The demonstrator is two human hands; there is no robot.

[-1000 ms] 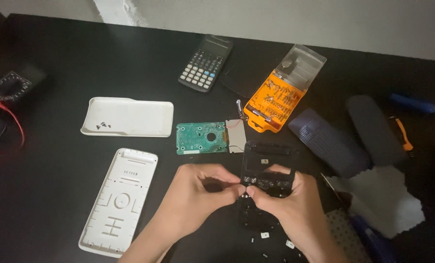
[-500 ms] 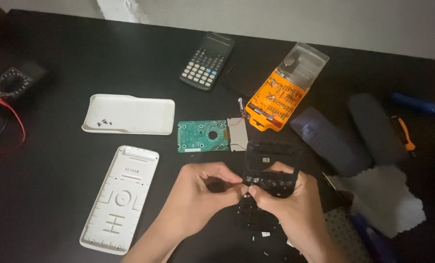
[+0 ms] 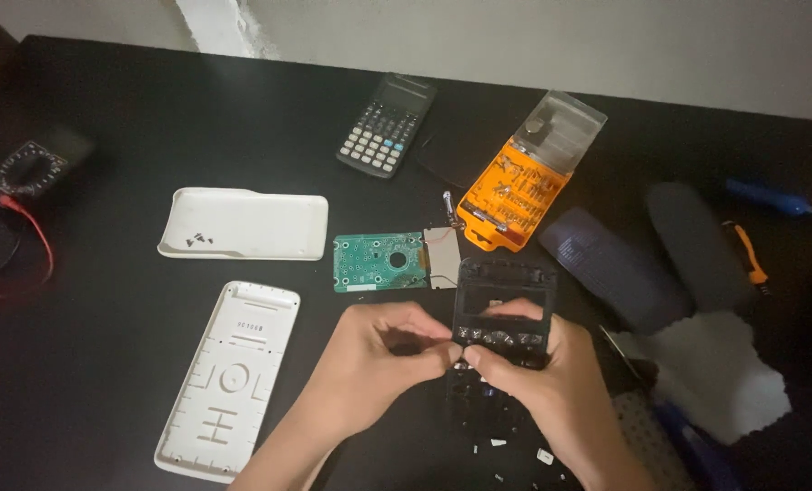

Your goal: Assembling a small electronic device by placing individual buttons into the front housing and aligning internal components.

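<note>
Change since the earlier frame: both hands sit slightly lower in view; table items unmoved. Left hand [image 3: 378, 355]: fingertips pinched shut at the left edge of the black calculator front shell [image 3: 501, 318]; any small part between them cannot be told. Right hand [image 3: 538, 377]: closed on the shell's lower portion. Beyond the grip: green circuit board [image 3: 378, 262]. Left of it: white back cover [image 3: 226, 377].

I am seeing two bare hands | left hand [image 3: 380, 356] showing no ring, watch or glove | right hand [image 3: 540, 382] likewise wearing nothing | both forearms showing uncovered, no sleeve reaching into view | nails appearing short
</note>
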